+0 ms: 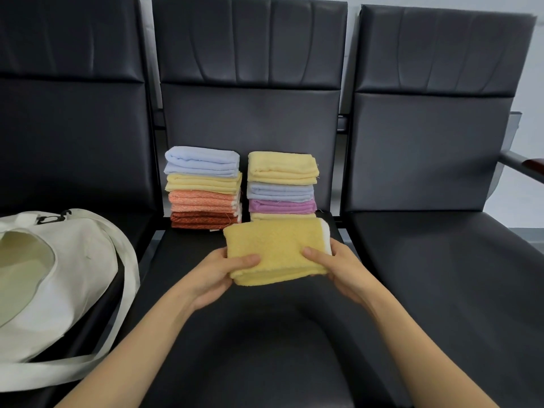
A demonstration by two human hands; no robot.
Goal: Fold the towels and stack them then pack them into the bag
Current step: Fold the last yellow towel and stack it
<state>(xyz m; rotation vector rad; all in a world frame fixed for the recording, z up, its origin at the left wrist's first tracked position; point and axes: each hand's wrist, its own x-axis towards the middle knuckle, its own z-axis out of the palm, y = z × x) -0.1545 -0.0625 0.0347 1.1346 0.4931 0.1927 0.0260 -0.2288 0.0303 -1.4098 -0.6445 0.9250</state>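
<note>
**Folded yellow towel pinched at both ends in front of two stacks**

On the leftmost of three black padded seats lies one white canvas bag [67, 278], mouth open toward the camera. Its long strap [129, 290] loops over the seat's front edge.

At the back of the middle seat [265, 343], against the backrest, stands the left stack [203, 187] of folded towels. It shows four colour bands from top to bottom: pale blue, yellow, light orange and rust. How many towels make up each band cannot be told from the folds.

The left hand [217, 275] holds the near-left corner of one folded yellow towel [273, 245], with the thumb lying on top and the fingers curled beneath. The towel spans the gap between the two hands, lifted above the middle seat and tilted slightly. Its far edge lies across the foot of the stacks as seen from the head camera. A white layer peeks out along its right edge.

Behind the towel, just beside the first pile but not touching it, stands the right stack [282, 184]. It also shows four bands: yellow, pale blue, purple, and a yellow sliver at the bottom that the held towel mostly hides.

The right hand [338, 269] pinches the towel's near-right end, thumb on top and fingers wrapped under the white-edged side.

The third seat stands to the right, with one armrest [524, 164] at the frame's edge.
</note>
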